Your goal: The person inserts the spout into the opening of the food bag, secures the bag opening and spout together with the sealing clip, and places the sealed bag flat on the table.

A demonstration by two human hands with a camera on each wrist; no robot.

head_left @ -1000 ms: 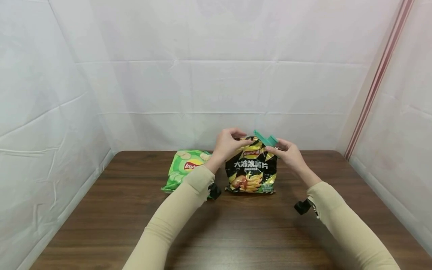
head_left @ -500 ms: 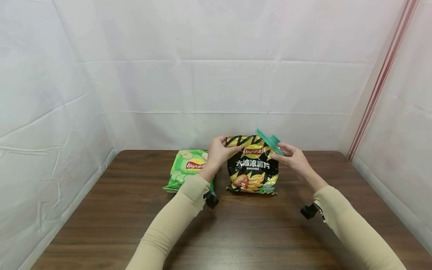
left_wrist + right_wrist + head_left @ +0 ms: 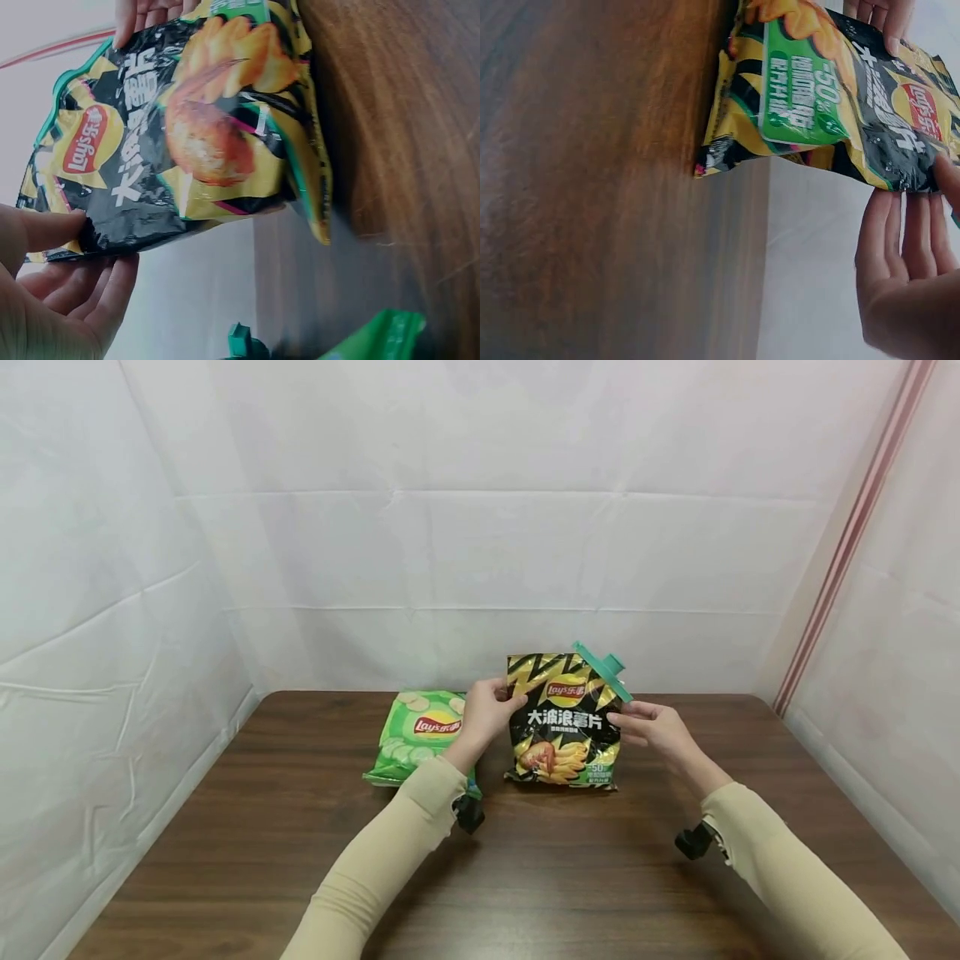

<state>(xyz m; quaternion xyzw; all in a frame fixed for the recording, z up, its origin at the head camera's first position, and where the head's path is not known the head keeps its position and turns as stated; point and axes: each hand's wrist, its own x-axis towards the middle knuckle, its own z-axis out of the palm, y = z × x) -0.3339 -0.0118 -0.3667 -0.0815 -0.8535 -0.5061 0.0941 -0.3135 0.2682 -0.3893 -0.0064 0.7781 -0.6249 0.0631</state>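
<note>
A black and yellow bag of potato chips [image 3: 558, 731] stands upright on the table. A teal bag clip [image 3: 606, 672] sits slantwise across its top right corner. My left hand [image 3: 486, 714] grips the bag's left edge, thumb on the front and fingers behind, as the left wrist view also shows [image 3: 71, 289]. On the opposite edge, just below the clip, my right hand [image 3: 660, 735] pinches the bag the same way. The right wrist view shows the bag's lower corner [image 3: 720, 154] near the wood.
A green bag of chips [image 3: 420, 735] lies left of the black one, partly behind my left hand and forearm. A small teal piece [image 3: 244, 341] shows beside it in the left wrist view. White sheets [image 3: 480, 552] hang behind the brown wooden table [image 3: 555, 877].
My hands have slid from the top of the black bag down to its sides. The right hand has come off the clip, which stays on the corner.
</note>
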